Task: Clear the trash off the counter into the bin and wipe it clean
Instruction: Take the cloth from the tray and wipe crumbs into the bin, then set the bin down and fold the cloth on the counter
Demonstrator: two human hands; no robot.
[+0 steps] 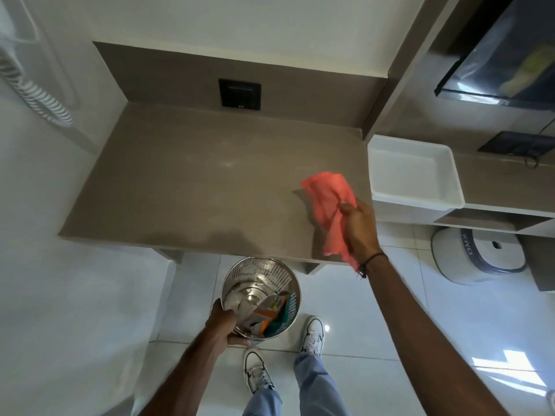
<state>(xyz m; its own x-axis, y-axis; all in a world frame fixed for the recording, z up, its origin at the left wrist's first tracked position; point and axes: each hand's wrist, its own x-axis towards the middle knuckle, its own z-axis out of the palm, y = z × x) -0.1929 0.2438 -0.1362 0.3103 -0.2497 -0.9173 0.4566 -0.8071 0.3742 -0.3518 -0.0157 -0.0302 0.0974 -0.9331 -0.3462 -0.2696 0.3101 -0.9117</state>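
A grey-brown counter [192, 181] fills the middle of the view. My right hand [359, 228] grips a pink cloth [329, 202] over the counter's right front part, the cloth hanging down from my fingers. Below the counter's front edge, my left hand [223, 321] holds a perforated steel bin [259, 283] by its near rim, tilted so its inside shows. Orange, white and teal wrappers [270, 315] lie inside the bin.
A white plastic tray [416, 175] sits on a lower shelf right of the counter. A black socket plate [239, 94] is on the backsplash. A grey and white round stool [477, 255] stands on the tiled floor at right. My shoes [312, 336] are below the bin.
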